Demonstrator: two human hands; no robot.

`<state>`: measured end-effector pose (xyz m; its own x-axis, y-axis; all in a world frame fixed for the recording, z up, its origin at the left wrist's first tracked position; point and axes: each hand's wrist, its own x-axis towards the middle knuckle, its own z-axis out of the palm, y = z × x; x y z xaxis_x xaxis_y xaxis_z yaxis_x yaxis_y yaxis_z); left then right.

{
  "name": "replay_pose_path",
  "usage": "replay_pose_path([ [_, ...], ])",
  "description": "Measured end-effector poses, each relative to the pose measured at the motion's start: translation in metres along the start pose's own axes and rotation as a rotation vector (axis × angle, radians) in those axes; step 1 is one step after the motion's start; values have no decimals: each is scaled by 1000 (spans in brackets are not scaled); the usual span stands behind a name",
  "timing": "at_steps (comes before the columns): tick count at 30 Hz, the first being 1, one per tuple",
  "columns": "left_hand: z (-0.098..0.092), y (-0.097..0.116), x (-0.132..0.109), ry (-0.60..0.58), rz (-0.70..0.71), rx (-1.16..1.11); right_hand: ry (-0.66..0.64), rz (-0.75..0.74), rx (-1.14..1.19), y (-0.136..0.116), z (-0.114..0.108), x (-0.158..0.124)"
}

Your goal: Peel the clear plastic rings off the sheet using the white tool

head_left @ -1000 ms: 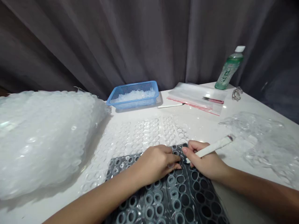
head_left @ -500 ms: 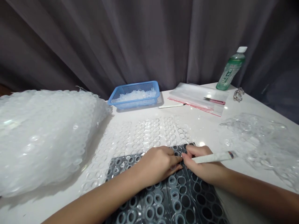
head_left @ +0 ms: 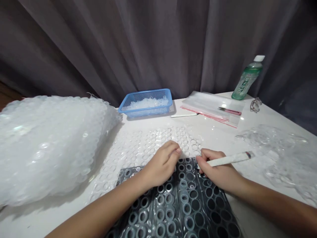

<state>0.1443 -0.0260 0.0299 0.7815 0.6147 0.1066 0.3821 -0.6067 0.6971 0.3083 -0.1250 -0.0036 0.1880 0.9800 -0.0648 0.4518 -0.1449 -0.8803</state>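
My right hand (head_left: pixel 219 168) grips a slim white pen-like tool (head_left: pixel 231 159) whose back end points right. Its tip is hidden by my fingers, near the top edge of a black sheet (head_left: pixel 206 206). Clear plastic with rows of translucent rings (head_left: pixel 187 209) covers the sheet; some round spots there show plain black. My left hand (head_left: pixel 163 163) is closed over the sheet's upper part, thumb pressed against curled fingers. Whatever it may pinch is hidden. Beyond it, a clear plastic sheet with round cut-outs (head_left: pixel 151 142) lies flat on the white table (head_left: pixel 215 138).
At left bulges a large clear bag of translucent rings (head_left: pixel 54 145). A blue basket (head_left: pixel 146 112) of clear pieces stands behind. Zip bags (head_left: pixel 210 104), pink-handled snips (head_left: pixel 230 111), another white tool (head_left: pixel 184 115), a green bottle (head_left: pixel 247 79), a hair clip (head_left: pixel 255 105) and plastic scraps (head_left: pixel 277 148) lie around.
My left hand has moved up and left, away from my right hand, and its fingers have curled in. The right hand stays near the sheet's top edge, still holding the tool.
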Motion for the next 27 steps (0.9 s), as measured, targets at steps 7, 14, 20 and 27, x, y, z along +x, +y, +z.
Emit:
replay_pose_path([
  [7,8,-7,-1,-212,85,384,34,-59,-14,3,-2,-4],
  [14,13,-4,-6,-283,336,693,18,-7,2,5,-1,1],
  [20,18,0,-10,-237,520,869,-1,-41,-55,6,1,2],
  [27,21,-2,-11,-211,606,918,-25,-88,-108,9,4,2],
])
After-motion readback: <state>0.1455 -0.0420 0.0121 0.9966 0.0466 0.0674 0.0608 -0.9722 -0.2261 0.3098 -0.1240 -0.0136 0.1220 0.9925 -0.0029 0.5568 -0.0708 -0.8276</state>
